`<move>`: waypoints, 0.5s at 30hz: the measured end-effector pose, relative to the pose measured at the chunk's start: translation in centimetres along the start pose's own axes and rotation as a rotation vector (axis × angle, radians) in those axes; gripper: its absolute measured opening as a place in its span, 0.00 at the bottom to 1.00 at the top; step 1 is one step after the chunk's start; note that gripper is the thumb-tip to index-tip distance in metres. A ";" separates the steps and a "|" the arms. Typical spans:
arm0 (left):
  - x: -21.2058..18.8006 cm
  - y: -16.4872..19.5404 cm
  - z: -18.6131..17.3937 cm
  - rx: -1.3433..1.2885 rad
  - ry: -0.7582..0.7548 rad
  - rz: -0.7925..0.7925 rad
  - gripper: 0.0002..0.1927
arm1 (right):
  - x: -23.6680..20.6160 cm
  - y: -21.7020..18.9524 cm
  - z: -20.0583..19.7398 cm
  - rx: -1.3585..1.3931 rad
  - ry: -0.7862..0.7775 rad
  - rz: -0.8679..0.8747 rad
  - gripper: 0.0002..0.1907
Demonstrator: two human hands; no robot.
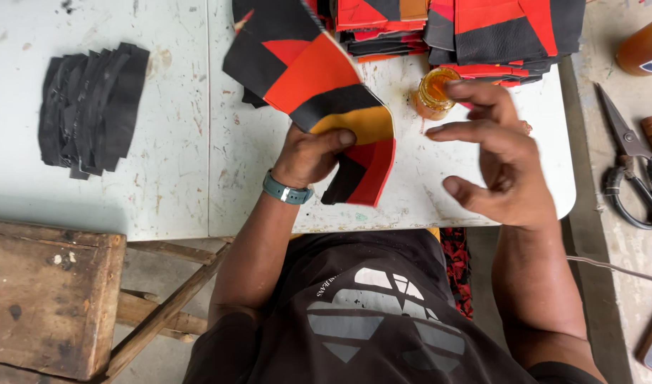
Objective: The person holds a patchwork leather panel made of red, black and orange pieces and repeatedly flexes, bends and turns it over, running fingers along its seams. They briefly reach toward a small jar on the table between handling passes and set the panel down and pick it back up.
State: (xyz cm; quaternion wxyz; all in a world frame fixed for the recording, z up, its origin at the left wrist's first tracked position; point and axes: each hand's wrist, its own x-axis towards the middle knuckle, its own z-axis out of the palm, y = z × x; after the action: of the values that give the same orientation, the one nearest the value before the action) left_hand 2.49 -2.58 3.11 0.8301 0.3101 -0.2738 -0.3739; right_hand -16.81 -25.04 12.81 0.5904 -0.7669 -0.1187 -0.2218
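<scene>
In the head view, a folded red, black and orange leather panel [340,121] is being pinched at frame centre by the left hand [308,156], its grip closed. The right hand [500,167], open and empty, is hovering beside a small amber glue jar [434,92] on the white tabletop [184,185]; the fold is best being kept steady.

A fanned stack of black leather strips [91,107] lies near the left edge of the white desk [184,192], well apart from the piles of red and black leather pieces [475,28] along the far edge. Off the desk's right edge, black-handled scissors [632,171] rest on a grey surface, with an orange bottle [644,50] beyond them. A worn wooden stool [49,299] stands below the desk's near left corner.
</scene>
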 end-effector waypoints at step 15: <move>-0.4 0.5 0.4 0.050 -0.060 -0.089 0.21 | 2.8 -1.2 1.6 -0.284 -0.040 -0.136 0.22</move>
State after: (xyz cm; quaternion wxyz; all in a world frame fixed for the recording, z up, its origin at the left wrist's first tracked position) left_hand 2.18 -2.14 3.66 0.7961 0.3311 -0.2938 -0.4125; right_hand -14.60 -23.42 14.86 0.4574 -0.8370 -0.1495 -0.2606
